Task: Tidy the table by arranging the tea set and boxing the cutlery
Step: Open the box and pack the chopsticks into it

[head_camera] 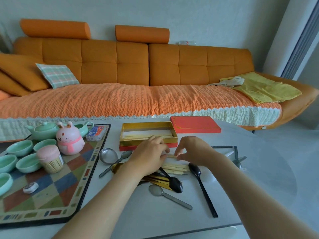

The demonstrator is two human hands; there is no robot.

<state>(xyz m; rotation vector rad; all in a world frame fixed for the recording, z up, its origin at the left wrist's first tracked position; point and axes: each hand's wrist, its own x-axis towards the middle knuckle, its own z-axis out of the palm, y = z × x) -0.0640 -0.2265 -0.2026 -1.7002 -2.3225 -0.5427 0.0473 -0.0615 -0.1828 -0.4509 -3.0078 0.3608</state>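
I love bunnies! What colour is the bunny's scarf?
Pink. The scarf shows best in the head view.

Box behind cutlery pile, lid right, tray left

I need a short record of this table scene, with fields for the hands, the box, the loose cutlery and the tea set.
hands: left hand and right hand hold the held chopsticks between them, in front of the box
box: gold box open, boxed chopsticks inside; red lid lies beside it
loose cutlery: loose chopsticks, black spoons and grey spoons on the table, not yet boxed
tea set: green cups and teapot on the patterned mat
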